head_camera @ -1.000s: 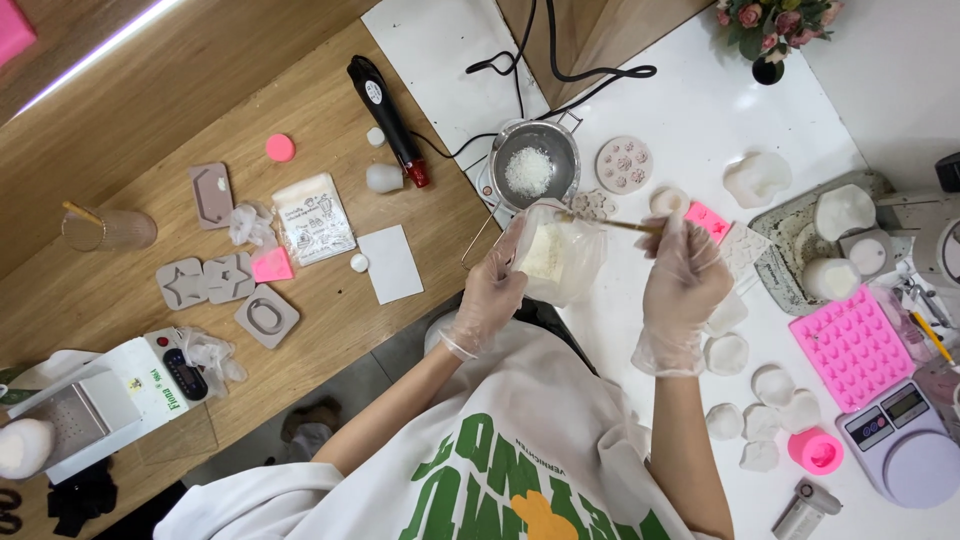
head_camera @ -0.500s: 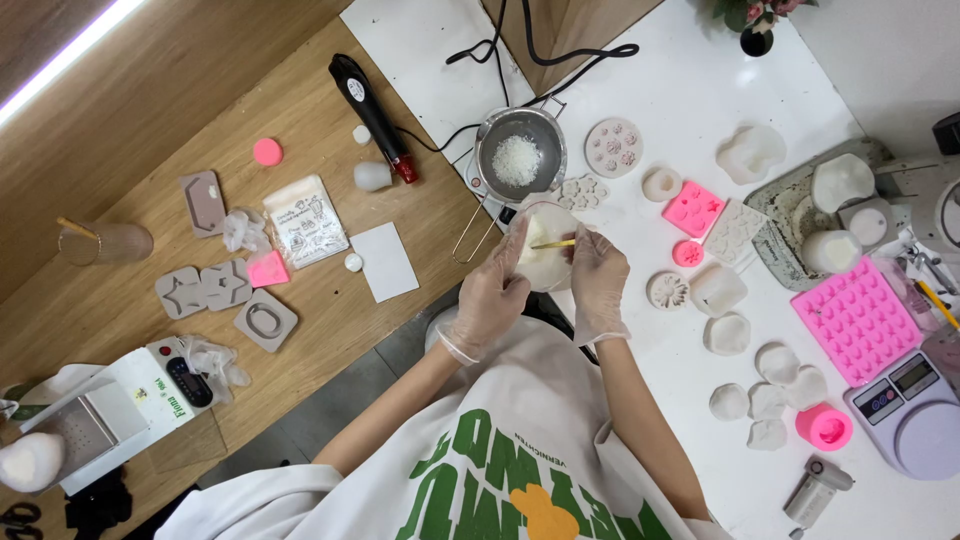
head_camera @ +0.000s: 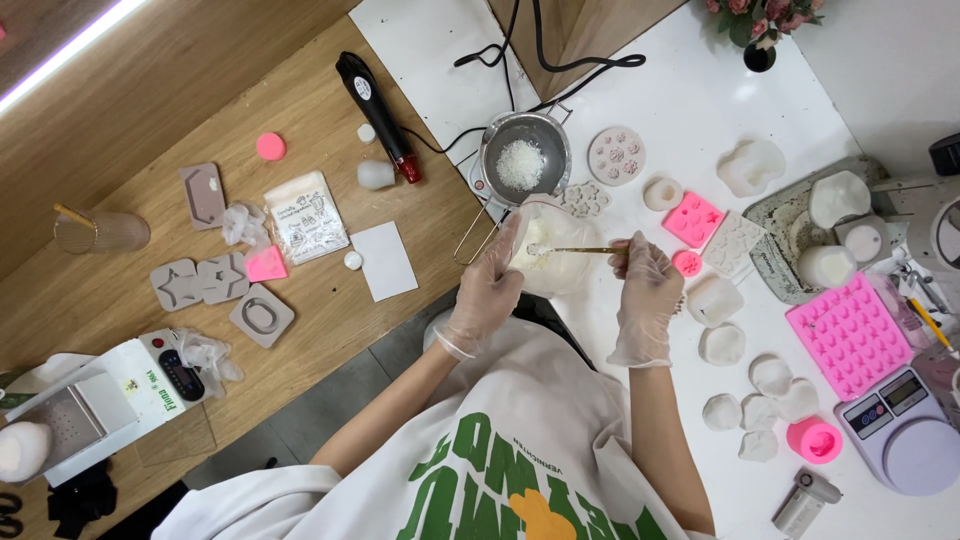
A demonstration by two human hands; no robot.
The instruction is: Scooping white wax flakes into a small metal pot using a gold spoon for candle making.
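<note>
Head view is looking straight down on a person in a white top with green print, both hands in thin clear gloves. Left hand (head_camera: 488,290) is wrapping its fingers around the side of a clear plastic bag (head_camera: 548,262) of pale wax flakes, holding it up just above the edge of the white table (head_camera: 690,90). Right hand (head_camera: 645,295) is pinching the handle of a slim gold spoon (head_camera: 575,250), fingers closed narrowly on it, with the spoon's bowl reaching into the mouth of the bag. Just beyond the bag, a small metal pot (head_camera: 524,160) is sitting with white flakes inside, near a round grey flower mould (head_camera: 616,155). To the right of the hands, a small pink mould (head_camera: 694,219) and several white wax shapes are lying on the table, and farther right a large pink grid mould (head_camera: 848,335) is resting beside a lilac kitchen scale (head_camera: 905,430). On the wooden table (head_camera: 120,110) to the left, a black heat gun (head_camera: 376,115), a printed sachet (head_camera: 306,215) and grey star moulds (head_camera: 195,282) are lying well apart from the hands.
</note>
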